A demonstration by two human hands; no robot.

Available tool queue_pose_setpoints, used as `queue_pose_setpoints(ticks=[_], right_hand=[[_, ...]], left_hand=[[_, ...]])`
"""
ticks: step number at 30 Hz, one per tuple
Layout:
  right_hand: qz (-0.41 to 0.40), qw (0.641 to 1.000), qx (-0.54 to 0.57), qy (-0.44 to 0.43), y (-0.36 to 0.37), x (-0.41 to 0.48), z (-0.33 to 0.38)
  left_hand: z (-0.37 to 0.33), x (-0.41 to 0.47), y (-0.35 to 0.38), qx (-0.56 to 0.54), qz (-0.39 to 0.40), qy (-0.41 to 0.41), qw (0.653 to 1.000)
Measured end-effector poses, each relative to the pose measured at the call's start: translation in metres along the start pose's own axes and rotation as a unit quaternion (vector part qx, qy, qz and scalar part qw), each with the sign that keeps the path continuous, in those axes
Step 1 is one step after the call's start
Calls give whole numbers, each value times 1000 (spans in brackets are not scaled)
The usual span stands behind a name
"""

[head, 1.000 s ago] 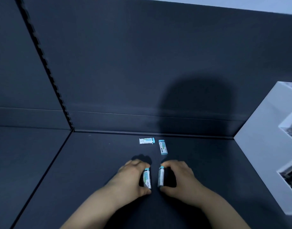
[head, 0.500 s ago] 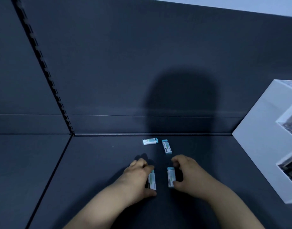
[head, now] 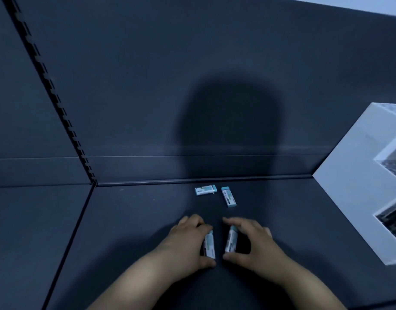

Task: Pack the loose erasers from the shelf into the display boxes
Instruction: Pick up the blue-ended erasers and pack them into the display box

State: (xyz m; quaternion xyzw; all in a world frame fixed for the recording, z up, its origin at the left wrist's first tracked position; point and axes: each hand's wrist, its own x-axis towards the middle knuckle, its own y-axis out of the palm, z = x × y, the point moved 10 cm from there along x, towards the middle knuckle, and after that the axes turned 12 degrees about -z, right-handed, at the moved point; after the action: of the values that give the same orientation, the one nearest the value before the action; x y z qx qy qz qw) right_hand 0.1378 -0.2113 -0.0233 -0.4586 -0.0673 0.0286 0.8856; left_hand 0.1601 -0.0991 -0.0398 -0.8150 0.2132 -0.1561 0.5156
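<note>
Two loose erasers lie near the back of the dark shelf [head: 136, 220]: one white and teal eraser [head: 205, 190] lies sideways, and a second eraser [head: 228, 196] points toward me just right of it. My left hand [head: 188, 242] grips a third eraser [head: 209, 245] between fingers and thumb, held on its edge on the shelf. My right hand [head: 253, 245] grips a fourth eraser [head: 231, 241] the same way, a small gap apart from the left one.
A white display box [head: 349, 186] with printed panels stands at the right edge of the shelf. A slotted upright [head: 58, 108] runs down the back wall on the left. A seam divides this shelf from the one to the left.
Both hands hold the same erasers close together; they have shifted only slightly, and the view moved a little. The two far erasers have not moved.
</note>
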Motion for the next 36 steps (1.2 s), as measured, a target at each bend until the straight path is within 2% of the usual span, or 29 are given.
queue_pose_setpoints(ticks=[3,6,12,18,24,29,36], right_hand=[[-7,998,-51,-39,4,-8,-7],[-39,998,7,-57,4,1,0],[-23,989,124,-79,11,14,15],[2,993,-19,-118,-5,2,-8],[41,991,-47,-122,1,10,-4],[33,990,-11,-135,2,11,21],[15,984,42,-174,20,-7,105]], left_hand=[[0,-1,0,-1,-6,-9,1000],[0,0,-3,3,-14,-28,999],[1,-11,-13,5,-33,-69,997],[-6,-15,-7,39,-7,-90,995],[-10,-12,-7,38,-5,-108,993],[-18,-22,-26,22,-70,-91,993],[8,-84,-81,28,-160,-67,984]])
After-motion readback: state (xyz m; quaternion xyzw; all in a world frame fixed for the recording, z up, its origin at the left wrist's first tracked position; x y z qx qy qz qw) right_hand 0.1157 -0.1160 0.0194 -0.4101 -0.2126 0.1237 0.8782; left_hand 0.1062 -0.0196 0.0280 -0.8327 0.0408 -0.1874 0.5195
